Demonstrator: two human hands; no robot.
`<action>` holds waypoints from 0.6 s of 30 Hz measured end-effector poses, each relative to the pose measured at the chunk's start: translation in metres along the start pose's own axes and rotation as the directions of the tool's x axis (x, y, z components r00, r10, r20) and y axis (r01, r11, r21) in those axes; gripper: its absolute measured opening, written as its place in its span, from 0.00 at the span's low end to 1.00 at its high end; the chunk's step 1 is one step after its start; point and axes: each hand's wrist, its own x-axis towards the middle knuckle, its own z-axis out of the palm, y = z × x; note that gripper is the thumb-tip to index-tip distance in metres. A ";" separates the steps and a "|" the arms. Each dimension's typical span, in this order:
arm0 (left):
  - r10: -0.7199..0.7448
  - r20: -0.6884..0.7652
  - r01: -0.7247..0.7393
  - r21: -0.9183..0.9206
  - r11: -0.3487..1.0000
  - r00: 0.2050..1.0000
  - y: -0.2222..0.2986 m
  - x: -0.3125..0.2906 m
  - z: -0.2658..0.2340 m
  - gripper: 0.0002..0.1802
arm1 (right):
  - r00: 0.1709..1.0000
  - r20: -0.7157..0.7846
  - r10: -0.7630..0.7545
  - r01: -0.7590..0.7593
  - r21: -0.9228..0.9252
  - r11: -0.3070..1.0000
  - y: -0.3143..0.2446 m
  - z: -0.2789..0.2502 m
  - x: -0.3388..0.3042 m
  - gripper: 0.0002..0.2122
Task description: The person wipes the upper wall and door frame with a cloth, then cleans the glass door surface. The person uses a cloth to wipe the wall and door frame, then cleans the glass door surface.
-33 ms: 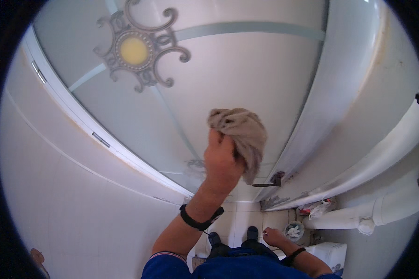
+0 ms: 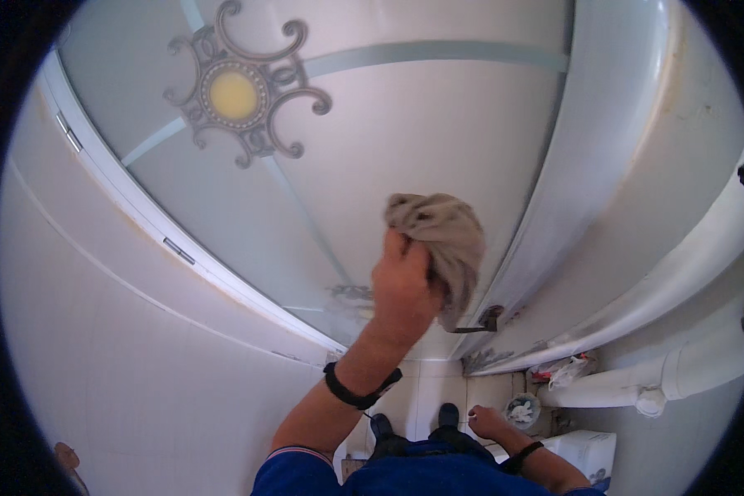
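Observation:
My left hand [image 2: 405, 285] is closed on a bunched grey-brown cloth [image 2: 450, 240], raised in front of a white door panel [image 2: 438, 124] with pale blue-green strips. The cloth appears to lie against the panel, and its lower end hangs beside a dark door handle [image 2: 475, 328], partly covering it. Low at my right side, my right hand [image 2: 489, 423] hangs with its fingers curled in; what they hold, if anything, is too small to make out. Up and to the left, the door bears a scrolled metal ornament [image 2: 238, 93] with a yellow round centre.
Metal hinges [image 2: 178, 250] run along the door's left frame. On the floor at right are a small bin [image 2: 522, 409] with white scraps, plastic bags [image 2: 566, 372] and a white box [image 2: 583, 455]. A thick white pipe [image 2: 678, 372] passes behind them. My feet [image 2: 448, 414] stand on tiles.
My left hand and the cloth have shifted slightly to the right, and the cloth now covers more of the handle. My right hand has stayed about where it was.

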 end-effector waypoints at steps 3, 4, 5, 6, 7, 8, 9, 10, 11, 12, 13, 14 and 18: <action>0.044 0.120 -0.033 -0.087 0.996 0.992 0.026 0.006 0.025 0.22 | 0.999 -0.011 0.045 -0.045 0.007 0.999 0.018 -0.001 -0.006 0.17; 0.046 0.125 -0.033 -0.105 0.994 0.991 0.034 0.008 0.033 0.21 | 0.998 -0.005 0.056 -0.056 -0.005 0.998 0.023 -0.001 -0.007 0.17; 0.054 0.113 -0.039 -0.133 0.990 0.992 0.041 0.010 0.040 0.20 | 0.998 -0.026 0.048 -0.048 0.012 0.999 0.028 -0.001 -0.008 0.17; 0.061 0.119 -0.041 -0.164 0.986 0.991 0.044 0.012 0.042 0.19 | 0.998 -0.033 0.051 -0.051 0.020 0.999 0.032 0.000 -0.009 0.17; 0.065 0.112 -0.047 -0.155 0.987 0.992 0.046 0.013 0.043 0.19 | 0.996 -0.024 0.090 -0.090 0.009 0.996 0.037 0.001 -0.009 0.17; 0.068 0.120 -0.049 -0.149 0.988 0.990 0.047 0.014 0.043 0.18 | 0.998 -0.044 0.046 -0.046 0.017 0.999 0.041 0.001 -0.009 0.17; 0.066 0.114 -0.049 -0.151 0.987 0.991 0.046 0.015 0.041 0.17 | 0.998 -0.048 0.040 -0.040 0.005 0.999 0.046 0.003 -0.010 0.17; 0.083 0.138 -0.064 -0.140 0.988 0.987 0.045 0.017 0.039 0.16 | 0.997 -0.032 0.063 -0.064 -0.021 0.998 0.050 0.004 -0.009 0.17; 0.098 0.146 -0.078 -0.136 0.988 0.984 0.043 0.019 0.035 0.16 | 0.998 -0.057 0.006 -0.008 -0.031 0.999 0.054 0.005 -0.009 0.17; 0.111 0.154 -0.091 -0.129 0.987 0.982 0.042 0.021 0.029 0.15 | 0.998 -0.061 -0.022 0.019 -0.055 0.998 0.058 0.007 -0.007 0.17; 0.110 0.151 -0.096 -0.100 0.990 0.982 0.040 0.025 0.023 0.15 | 0.998 -0.053 -0.028 0.023 -0.095 0.995 0.061 0.008 -0.005 0.17; 0.110 0.148 -0.100 -0.071 0.992 0.983 0.037 0.029 0.015 0.15 | 0.997 -0.058 -0.052 0.048 -0.078 0.996 0.064 0.010 -0.003 0.17; 0.062 0.129 -0.063 -0.002 0.998 0.990 0.023 0.053 -0.027 0.17 | 0.997 -0.071 -0.028 0.026 -0.030 0.999 0.063 0.013 0.011 0.18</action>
